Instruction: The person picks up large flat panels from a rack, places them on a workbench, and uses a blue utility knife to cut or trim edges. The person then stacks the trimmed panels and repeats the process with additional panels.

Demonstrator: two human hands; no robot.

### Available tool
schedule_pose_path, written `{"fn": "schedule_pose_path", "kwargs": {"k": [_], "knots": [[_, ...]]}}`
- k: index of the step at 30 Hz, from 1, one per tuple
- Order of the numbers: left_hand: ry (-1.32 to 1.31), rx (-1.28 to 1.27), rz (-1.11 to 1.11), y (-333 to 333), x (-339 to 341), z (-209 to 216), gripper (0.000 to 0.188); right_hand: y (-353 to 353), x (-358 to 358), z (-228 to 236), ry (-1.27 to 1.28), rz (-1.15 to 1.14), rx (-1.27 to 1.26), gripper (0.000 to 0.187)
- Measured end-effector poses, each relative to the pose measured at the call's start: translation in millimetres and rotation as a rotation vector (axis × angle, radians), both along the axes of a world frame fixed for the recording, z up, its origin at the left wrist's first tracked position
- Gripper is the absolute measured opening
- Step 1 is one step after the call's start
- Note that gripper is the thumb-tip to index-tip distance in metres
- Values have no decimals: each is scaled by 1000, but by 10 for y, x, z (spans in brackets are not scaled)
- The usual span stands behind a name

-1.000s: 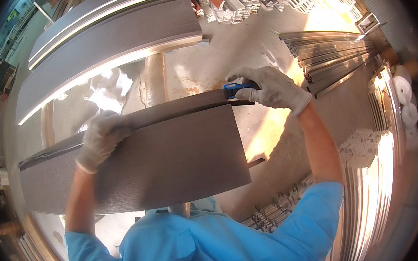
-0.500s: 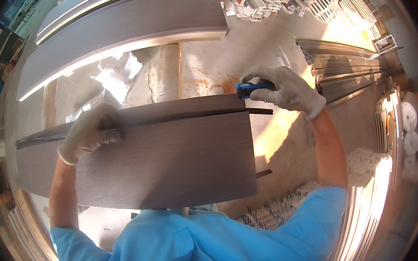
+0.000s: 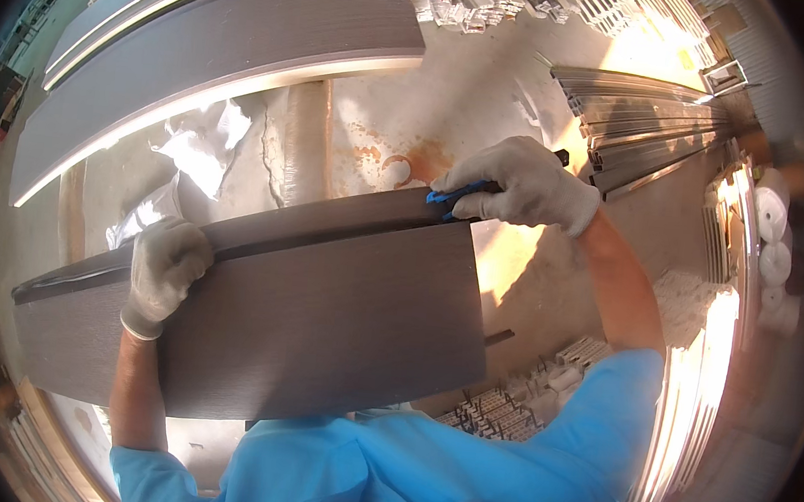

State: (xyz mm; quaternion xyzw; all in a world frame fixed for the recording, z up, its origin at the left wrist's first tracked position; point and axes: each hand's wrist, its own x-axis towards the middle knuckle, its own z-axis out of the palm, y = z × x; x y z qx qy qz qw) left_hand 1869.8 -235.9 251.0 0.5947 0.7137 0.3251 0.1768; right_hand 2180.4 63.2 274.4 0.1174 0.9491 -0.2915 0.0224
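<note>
Head view: a long dark brown panel (image 3: pixel 338 327) lies in front of the person, crosswise and slightly slanted, its near edge just beside the blue shirt (image 3: pixel 335 475). Along the far side of the panel runs a dark groove, with a narrower brown strip of the same colour beyond it.

The left hand (image 3: pixel 168 269), in a pale work glove, rests on the left half of the panel near the groove. Its fingers are curled in; they hide what is under them, so I cannot tell whether they pinch anything or only press down.

The right hand (image 3: pixel 527 190), gloved too, is at the far right corner of the panel. Thumb and fingers are closed around a small blue and black tool (image 3: pixel 443 197), which sits at the end of the brown strip; most of the tool is covered by the glove, and I cannot tell whether it touches the strip.

Farther off, a second brown panel (image 3: pixel 276 49) lies at the upper left, with crumpled plastic sheet (image 3: pixel 202 152) on the floor (image 3: pixel 474 80) between the panels. Metal bars (image 3: pixel 638 119) fan out at the upper right, near white rolls (image 3: pixel 772 260).
</note>
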Motion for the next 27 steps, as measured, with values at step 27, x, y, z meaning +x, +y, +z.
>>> {"fn": "schedule_pose_path", "kwargs": {"k": [27], "knots": [[-64,7,24,-13,-27,-20,17,116,83,124,-165,-35,-47,30]]}}
